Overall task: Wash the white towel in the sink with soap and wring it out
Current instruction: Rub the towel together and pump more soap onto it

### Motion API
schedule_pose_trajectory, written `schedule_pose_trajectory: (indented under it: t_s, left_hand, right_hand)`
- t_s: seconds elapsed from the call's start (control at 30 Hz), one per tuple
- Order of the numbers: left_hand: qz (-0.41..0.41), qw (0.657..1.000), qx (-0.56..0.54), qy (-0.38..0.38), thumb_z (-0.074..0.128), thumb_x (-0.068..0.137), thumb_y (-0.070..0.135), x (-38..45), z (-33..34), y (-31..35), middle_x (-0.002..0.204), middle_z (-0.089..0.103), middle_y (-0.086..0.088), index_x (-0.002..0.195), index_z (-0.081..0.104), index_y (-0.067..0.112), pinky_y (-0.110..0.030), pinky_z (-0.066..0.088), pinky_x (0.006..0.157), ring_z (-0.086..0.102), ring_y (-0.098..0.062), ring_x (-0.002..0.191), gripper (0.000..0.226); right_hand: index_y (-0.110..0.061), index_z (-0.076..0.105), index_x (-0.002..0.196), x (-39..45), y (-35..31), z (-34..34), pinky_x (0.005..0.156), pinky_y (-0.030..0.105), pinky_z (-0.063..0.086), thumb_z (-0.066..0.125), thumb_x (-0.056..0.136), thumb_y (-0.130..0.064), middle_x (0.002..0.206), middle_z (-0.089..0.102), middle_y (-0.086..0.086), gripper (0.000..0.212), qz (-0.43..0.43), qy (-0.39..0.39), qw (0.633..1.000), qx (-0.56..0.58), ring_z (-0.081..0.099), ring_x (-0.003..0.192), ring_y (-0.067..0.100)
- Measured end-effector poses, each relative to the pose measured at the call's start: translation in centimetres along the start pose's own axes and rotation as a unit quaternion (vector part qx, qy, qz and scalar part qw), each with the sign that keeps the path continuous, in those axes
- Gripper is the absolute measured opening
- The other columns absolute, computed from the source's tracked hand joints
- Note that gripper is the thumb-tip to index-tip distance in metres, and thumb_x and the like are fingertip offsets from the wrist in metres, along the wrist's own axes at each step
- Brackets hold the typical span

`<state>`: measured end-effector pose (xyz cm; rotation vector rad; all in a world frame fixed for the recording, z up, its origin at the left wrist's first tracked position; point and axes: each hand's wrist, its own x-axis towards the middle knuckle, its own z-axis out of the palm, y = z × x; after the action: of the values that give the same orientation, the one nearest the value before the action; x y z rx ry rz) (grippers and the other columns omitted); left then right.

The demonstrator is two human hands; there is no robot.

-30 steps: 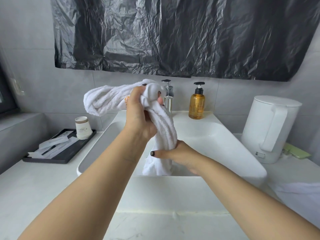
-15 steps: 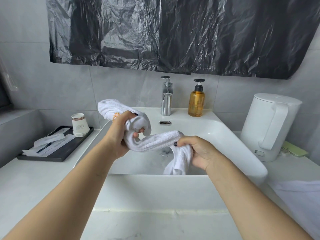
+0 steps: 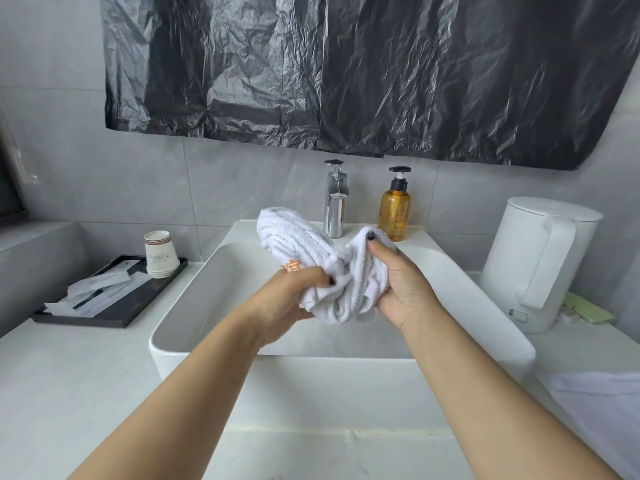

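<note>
Two bare forearms are extended from the near edge over the front wall of the sink (image 3: pixel 311 389); the white towel (image 3: pixel 311 258) is held bunched and twisted above the basin, clear of its floor; the left hand (image 3: pixel 287 306) is clenched around the lower left part of the bundle, just below an orange mark on the cloth; the right hand (image 3: pixel 401 289) is wrapped around the right side of the bundle, with the thumb pressed over the top fold; one rolled end of the towel is raised up and to the left, toward the tap (image 3: pixel 335 199); the tap is mounted at the back rim of the sink; an amber soap bottle (image 3: pixel 394 209) with a black pump is placed just beside the tap, on its right; a white kettle (image 3: pixel 540 265) is positioned on the counter to the right of the sink; a black tray (image 3: pixel 114 306) carrying paper cups (image 3: pixel 160 254) and white sachets is located to the left; black plastic sheeting (image 3: pixel 346 71) is hung across the wall behind.
</note>
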<state>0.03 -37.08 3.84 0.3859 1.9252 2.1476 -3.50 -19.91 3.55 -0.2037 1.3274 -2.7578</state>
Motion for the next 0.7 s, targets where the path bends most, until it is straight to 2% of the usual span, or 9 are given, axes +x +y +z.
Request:
schedule_pose_trajectory:
  t_s: [0.03, 0.13, 0.17, 0.23, 0.33, 0.4, 0.47, 0.6, 0.7]
  left_hand:
    - [-0.004, 1.0, -0.022, -0.011, 0.06, 0.065, 0.021, -0.1, 0.1, -0.3, 0.096, 0.073, -0.007, 0.095, 0.076, 0.017, -0.045, 0.046, 0.095, 0.066, -0.024, 0.092, 0.034]
    - [-0.008, 0.994, -0.097, -0.042, 0.057, 0.067, 0.02, -0.4, 0.3, -0.5, 0.109, 0.071, -0.016, 0.117, 0.067, 0.01, -0.058, 0.043, 0.1, 0.069, -0.034, 0.099, 0.052]
    - [-0.008, 0.991, -0.123, -0.046, 0.058, 0.067, 0.018, -0.3, 0.2, -0.5, 0.114, 0.069, -0.021, 0.12, 0.066, 0.007, -0.063, 0.044, 0.101, 0.068, -0.04, 0.105, 0.054]
    - [-0.005, 0.985, -0.161, -0.055, 0.058, 0.071, 0.012, -0.4, 0.3, -0.5, 0.12, 0.067, -0.025, 0.122, 0.065, 0.002, -0.065, 0.047, 0.099, 0.065, -0.044, 0.112, 0.052]
    - [-0.008, 0.989, -0.137, -0.055, 0.063, 0.074, 0.01, -0.4, 0.6, -0.8, 0.119, 0.069, -0.02, 0.12, 0.066, 0.004, -0.054, 0.053, 0.096, 0.068, -0.033, 0.109, 0.047]
    - [-0.012, 0.993, -0.112, -0.043, 0.069, 0.074, 0.01, -0.4, 1.0, -0.9, 0.113, 0.072, -0.013, 0.12, 0.065, 0.008, -0.042, 0.059, 0.086, 0.071, -0.025, 0.102, 0.047]
    - [-0.026, 0.994, -0.097, -0.034, 0.072, 0.077, 0.006, -0.3, 1.2, -1.1, 0.105, 0.074, -0.006, 0.114, 0.067, 0.011, -0.032, 0.06, 0.076, 0.074, -0.019, 0.093, 0.038]
    - [-0.049, 0.995, -0.083, -0.01, 0.071, 0.08, 0.001, -0.1, 1.2, -1.3, 0.09, 0.075, 0.001, 0.099, 0.069, 0.014, -0.025, 0.058, 0.068, 0.073, -0.01, 0.081, 0.023]
    - [-0.056, 0.997, -0.06, -0.011, 0.064, 0.089, 0.0, -0.2, 1.0, -1.2, 0.084, 0.074, 0.003, 0.094, 0.068, 0.014, -0.024, 0.053, 0.07, 0.072, -0.009, 0.076, 0.016]
  right_hand:
    - [-0.004, 0.062, 0.116, 0.1, -0.2, 0.4, 0.091, 0.046, 0.054, 0.082, 0.065, -0.023, 0.116, 0.065, 0.022, 0.058, -0.006, -0.003, 1.0, -0.004, 0.066, 0.108, 0.034]
    - [-0.01, 0.067, 0.091, -0.1, -1.1, 1.8, 0.099, 0.046, 0.047, 0.069, 0.081, -0.019, 0.093, 0.065, 0.014, 0.014, 0.004, -0.025, 1.0, 0.01, 0.065, 0.094, 0.029]
    - [-0.01, 0.066, 0.087, -0.2, -1.4, 2.3, 0.097, 0.044, 0.046, 0.065, 0.082, -0.019, 0.087, 0.062, 0.012, 0.011, 0.005, -0.028, 0.999, 0.02, 0.062, 0.089, 0.028]
    - [-0.01, 0.064, 0.089, 0.0, -1.9, 3.2, 0.086, 0.037, 0.05, 0.066, 0.074, -0.025, 0.08, 0.058, 0.01, 0.022, 0.001, -0.038, 0.999, 0.005, 0.061, 0.08, 0.024]
    - [-0.015, 0.069, 0.096, 0.5, -1.4, 4.2, 0.082, 0.031, 0.054, 0.08, 0.067, -0.033, 0.087, 0.069, 0.004, 0.037, -0.002, -0.033, 0.99, -0.136, 0.069, 0.085, 0.018]
    - [-0.02, 0.071, 0.1, 1.0, -0.6, 4.1, 0.08, 0.029, 0.056, 0.085, 0.069, -0.023, 0.093, 0.073, 0.0, 0.034, -0.038, 0.008, 0.976, -0.212, 0.07, 0.087, 0.013]
    - [-0.021, 0.071, 0.1, 1.4, 0.2, 4.0, 0.079, 0.029, 0.057, 0.081, 0.074, -0.011, 0.095, 0.072, 0.0, 0.03, -0.076, 0.036, 0.961, -0.265, 0.069, 0.086, 0.013]
    - [-0.027, 0.073, 0.098, 1.8, 0.9, 4.5, 0.093, 0.034, 0.054, 0.072, 0.073, -0.006, 0.108, 0.07, -0.001, 0.032, -0.123, 0.029, 0.921, -0.368, 0.064, 0.105, 0.015]
    - [-0.017, 0.072, 0.083, 1.7, 1.1, 5.1, 0.09, 0.033, 0.055, 0.068, 0.075, 0.001, 0.1, 0.074, -0.001, 0.02, -0.128, 0.01, 0.921, -0.367, 0.068, 0.097, 0.014]
